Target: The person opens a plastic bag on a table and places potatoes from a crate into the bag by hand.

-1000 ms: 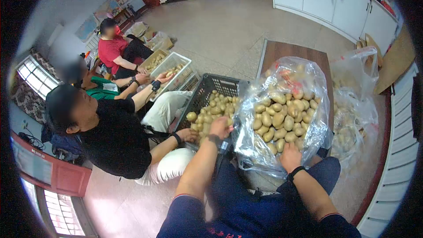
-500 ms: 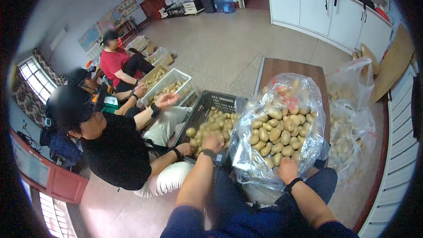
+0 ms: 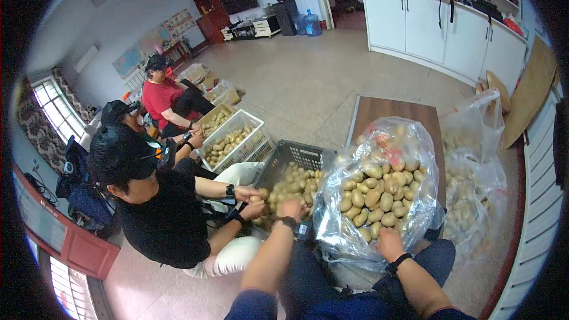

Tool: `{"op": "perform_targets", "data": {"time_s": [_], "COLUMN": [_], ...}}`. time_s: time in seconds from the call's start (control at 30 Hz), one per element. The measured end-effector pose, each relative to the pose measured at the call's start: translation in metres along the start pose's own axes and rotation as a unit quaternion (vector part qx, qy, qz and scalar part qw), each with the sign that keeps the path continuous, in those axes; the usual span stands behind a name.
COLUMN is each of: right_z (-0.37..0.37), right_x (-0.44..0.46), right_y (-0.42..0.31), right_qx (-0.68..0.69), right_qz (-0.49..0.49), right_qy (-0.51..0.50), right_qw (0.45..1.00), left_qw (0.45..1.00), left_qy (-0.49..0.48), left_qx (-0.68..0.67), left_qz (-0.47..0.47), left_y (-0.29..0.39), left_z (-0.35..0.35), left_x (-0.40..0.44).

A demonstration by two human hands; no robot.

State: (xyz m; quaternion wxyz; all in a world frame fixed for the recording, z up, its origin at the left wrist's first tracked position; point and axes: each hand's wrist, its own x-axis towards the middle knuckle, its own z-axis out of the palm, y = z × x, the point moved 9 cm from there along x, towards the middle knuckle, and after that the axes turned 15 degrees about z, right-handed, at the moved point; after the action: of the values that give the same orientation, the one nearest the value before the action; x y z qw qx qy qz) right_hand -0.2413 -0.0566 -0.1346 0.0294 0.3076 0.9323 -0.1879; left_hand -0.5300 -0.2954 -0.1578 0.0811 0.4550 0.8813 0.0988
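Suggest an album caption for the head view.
Left hand at a dark crate of potatoes, right hand at a clear plastic bag of more.

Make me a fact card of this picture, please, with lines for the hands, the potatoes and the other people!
Left hand: blurred, over potatoes in the black crate; can't tell if it holds one
Right hand: at the near edge of the potatoes in the clear bag; its grip is unclear
More potatoes: in the white crate, beyond the black one
Other people: three; the nearest, in a black shirt, has both hands close together by the black crate
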Motion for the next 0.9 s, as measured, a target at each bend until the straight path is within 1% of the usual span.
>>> {"op": "perform_targets", "data": {"time_s": [0.03, 0.07, 0.1, 0.13, 0.17, 0.23, 0.27, 0.3, 0.33, 0.4, 0.43, 0.5, 0.53, 0.57, 0.6, 0.63, 0.7, 0.73, 0.77, 0.8, 0.83, 0.9], "right_z": [0.001, 0.002, 0.004, 0.005, 0.003, -0.004, -0.012, -0.021, -0.023, -0.027, -0.021, 0.003, -0.012, -0.009, -0.004, -0.005, -0.004, -0.001, 0.004, 0.008, 0.01, 0.013], "right_x": [0.003, 0.005, 0.008, 0.01, 0.011, 0.011, 0.01, 0.01, 0.011, 0.013, 0.017, 0.031, 0.028, 0.028, 0.024, 0.024, 0.02, 0.02, 0.021, 0.022, 0.024, 0.028], "right_y": [0.001, 0.004, 0.007, 0.009, 0.011, 0.008, 0.01, 0.01, 0.009, 0.01, 0.011, 0.018, 0.007, -0.005, -0.022, -0.03, -0.058, -0.063, -0.068, -0.07, -0.072, -0.077], "right_qx": [0.0, 0.027, 0.054, 0.054, 0.07, 0.086, 0.136, 0.185, 0.185, 0.242, 0.242, 0.376, 0.377, 0.444, 0.503, 0.504, 0.629, 0.63, 0.653, 0.675, 0.676, 0.638], "right_qz": [-0.002, -0.003, -0.003, -0.004, -0.007, -0.01, -0.002, 0.006, 0.006, 0.018, 0.018, 0.058, 0.058, 0.1, 0.139, 0.139, 0.101, 0.101, 0.109, 0.117, 0.116, 0.087], "right_qy": [0.001, -0.004, -0.008, -0.007, 0.004, 0.016, 0.037, 0.058, 0.058, 0.057, 0.057, -0.013, -0.014, -0.119, -0.223, -0.223, -0.289, -0.289, -0.291, -0.294, -0.294, -0.288], "right_qw": [1.0, 1.0, 0.998, 0.998, 0.998, 0.996, 0.99, 0.981, 0.981, 0.969, 0.968, 0.925, 0.924, 0.883, 0.824, 0.823, 0.714, 0.714, 0.69, 0.667, 0.666, 0.709], "left_qw": [1.0, 0.981, 0.939, 0.8, 0.648, 0.685, 0.673, 0.673, 0.68, 0.684, 0.685, 0.711, 0.705, 0.705, 0.71, 0.715, 0.71, 0.703, 0.704, 0.7, 0.695, 0.704], "left_qy": [0.002, 0.13, 0.1, 0.132, 0.186, 0.178, 0.176, 0.176, 0.147, 0.09, 0.09, 0.007, 0.005, 0.004, -0.023, -0.051, -0.066, -0.08, -0.08, -0.108, -0.137, -0.148], "left_qx": [0.001, -0.123, -0.328, -0.567, -0.686, -0.688, -0.696, -0.696, -0.698, -0.708, -0.708, -0.688, -0.696, -0.695, -0.692, -0.688, -0.694, -0.7, -0.699, -0.702, -0.705, -0.694], "left_qz": [-0.001, 0.078, -0.017, -0.147, -0.273, -0.158, -0.181, -0.181, -0.169, -0.149, -0.148, -0.145, -0.14, -0.14, -0.126, -0.112, -0.104, -0.096, -0.097, -0.074, -0.05, -0.035], "left_y": [-0.007, -0.004, 0.004, 0.014, 0.03, 0.052, 0.059, 0.071, 0.086, 0.116, 0.118, 0.134, 0.144, 0.147, 0.154, 0.161, 0.169, 0.174, 0.173, 0.177, 0.181, 0.179], "left_z": [0.012, 0.018, 0.022, 0.025, 0.024, 0.011, 0.018, 0.013, 0.011, -0.004, -0.002, 0.012, 0.006, 0.006, 0.009, 0.011, 0.011, 0.011, 0.012, 0.015, 0.017, 0.02], "left_x": [0.004, 0.008, 0.011, 0.006, -0.003, 0.016, 0.015, 0.014, 0.015, 0.01, 0.011, 0.012, 0.009, 0.009, 0.01, 0.01, 0.006, 0.005, 0.004, 0.004, 0.004, 0.005]}}
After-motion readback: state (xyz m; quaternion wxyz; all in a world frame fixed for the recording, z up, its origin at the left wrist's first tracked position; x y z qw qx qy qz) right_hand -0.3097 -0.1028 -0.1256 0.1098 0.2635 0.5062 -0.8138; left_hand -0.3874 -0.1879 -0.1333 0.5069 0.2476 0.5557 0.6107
